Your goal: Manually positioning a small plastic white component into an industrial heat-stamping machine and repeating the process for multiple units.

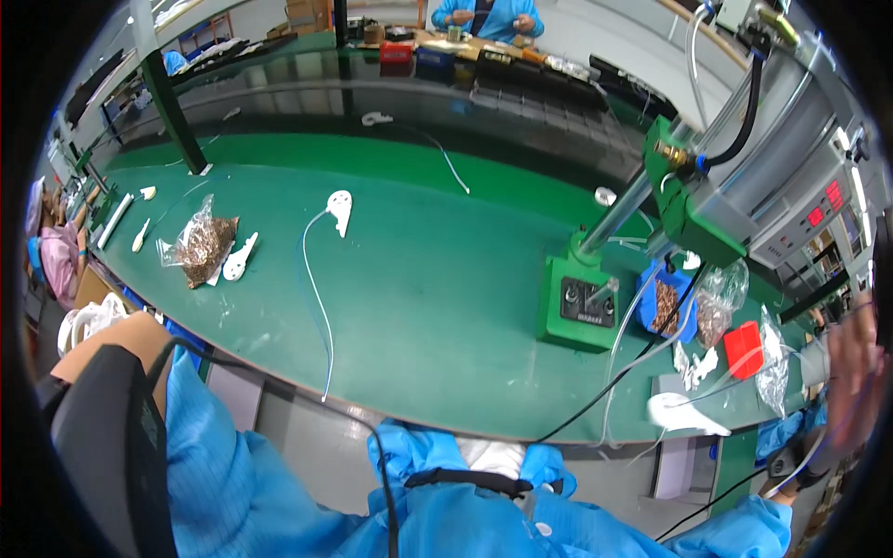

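My right hand (pixel 854 377) is raised at the right rim, smeared by motion and partly cut off. A black band (pixel 798 463) sits on its wrist, and thin clear tubing curves close by. Nearest to it at the table edge is a blurred white plastic part (pixel 686 415) with tubing. Of my left arm the blue sleeve (pixel 219 465) shows at the lower left; a large black device (pixel 112 446) blocks the view there, and no left fingers show. On the green table (pixel 437 307) lie another white plastic part (pixel 340 206) with a long thin tube and a similar part (pixel 240 259).
A green press (pixel 579 302) stands right of centre. Beside it are a blue bin (pixel 651 279) of small copper-coloured pieces, a bag (pixel 718 307) and a red box (pixel 744 350). Another bag (pixel 205 245) lies left. A black cable crosses the front. A co-worker (pixel 488 17) works opposite.
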Action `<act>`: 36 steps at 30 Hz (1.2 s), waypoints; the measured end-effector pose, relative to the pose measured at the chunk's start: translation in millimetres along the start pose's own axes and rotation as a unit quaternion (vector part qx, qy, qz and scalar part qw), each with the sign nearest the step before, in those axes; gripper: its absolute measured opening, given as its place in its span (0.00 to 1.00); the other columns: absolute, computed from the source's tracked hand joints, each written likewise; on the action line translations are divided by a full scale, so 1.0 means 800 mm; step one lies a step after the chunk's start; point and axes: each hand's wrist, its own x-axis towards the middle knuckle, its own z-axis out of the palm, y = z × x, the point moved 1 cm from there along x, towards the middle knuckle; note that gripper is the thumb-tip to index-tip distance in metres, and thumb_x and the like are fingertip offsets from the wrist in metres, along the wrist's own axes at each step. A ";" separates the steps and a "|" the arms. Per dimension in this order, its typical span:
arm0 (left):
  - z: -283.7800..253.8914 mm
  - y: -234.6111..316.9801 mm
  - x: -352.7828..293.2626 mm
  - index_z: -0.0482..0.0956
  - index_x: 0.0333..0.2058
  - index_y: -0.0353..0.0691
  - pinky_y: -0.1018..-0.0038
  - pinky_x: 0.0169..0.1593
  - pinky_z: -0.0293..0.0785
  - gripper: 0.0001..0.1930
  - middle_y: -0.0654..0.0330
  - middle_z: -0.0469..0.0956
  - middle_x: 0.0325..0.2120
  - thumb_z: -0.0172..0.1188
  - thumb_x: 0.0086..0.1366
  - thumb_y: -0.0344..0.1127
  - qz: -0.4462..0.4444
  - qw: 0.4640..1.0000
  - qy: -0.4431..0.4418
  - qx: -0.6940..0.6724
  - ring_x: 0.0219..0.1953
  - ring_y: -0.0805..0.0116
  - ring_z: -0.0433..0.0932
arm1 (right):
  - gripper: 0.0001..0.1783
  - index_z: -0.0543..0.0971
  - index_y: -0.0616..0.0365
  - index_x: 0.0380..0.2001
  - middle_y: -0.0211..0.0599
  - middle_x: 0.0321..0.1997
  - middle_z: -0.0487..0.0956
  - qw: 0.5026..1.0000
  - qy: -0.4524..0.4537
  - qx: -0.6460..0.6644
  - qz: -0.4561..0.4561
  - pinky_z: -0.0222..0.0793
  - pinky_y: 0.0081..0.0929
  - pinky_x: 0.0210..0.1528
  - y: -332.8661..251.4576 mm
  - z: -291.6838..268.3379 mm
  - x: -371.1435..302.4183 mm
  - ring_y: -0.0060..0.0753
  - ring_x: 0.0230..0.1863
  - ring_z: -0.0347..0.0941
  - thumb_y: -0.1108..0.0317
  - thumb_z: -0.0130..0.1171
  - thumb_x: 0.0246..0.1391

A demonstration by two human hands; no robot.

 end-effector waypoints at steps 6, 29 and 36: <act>0.006 -0.016 0.000 0.68 0.48 0.39 0.74 0.48 0.65 0.16 0.57 0.71 0.44 0.45 0.64 0.38 -0.010 1.000 0.019 0.007 0.45 0.67 0.71 | 0.10 0.65 0.58 0.32 0.34 0.20 0.69 0.959 -0.146 -0.229 0.078 0.57 0.20 0.17 0.083 0.074 0.040 0.22 0.15 0.62 0.64 0.52 0.53; 0.015 -0.027 0.031 0.68 0.47 0.38 0.73 0.47 0.65 0.15 0.56 0.71 0.42 0.47 0.63 0.37 -0.042 0.998 0.035 0.013 0.44 0.65 0.71 | 0.24 0.64 0.63 0.49 0.40 0.32 0.78 0.691 -0.418 -0.536 0.245 0.68 0.34 0.38 0.321 -0.007 0.057 0.40 0.35 0.74 0.58 0.49 0.53; 0.036 -0.028 0.058 0.68 0.46 0.38 0.72 0.47 0.66 0.15 0.56 0.71 0.42 0.47 0.62 0.37 -0.016 0.998 0.059 0.020 0.43 0.65 0.71 | 0.28 0.60 0.63 0.53 0.52 0.43 0.73 0.645 -0.441 -0.615 0.105 0.68 0.39 0.42 0.190 -0.062 -0.015 0.50 0.40 0.72 0.55 0.49 0.55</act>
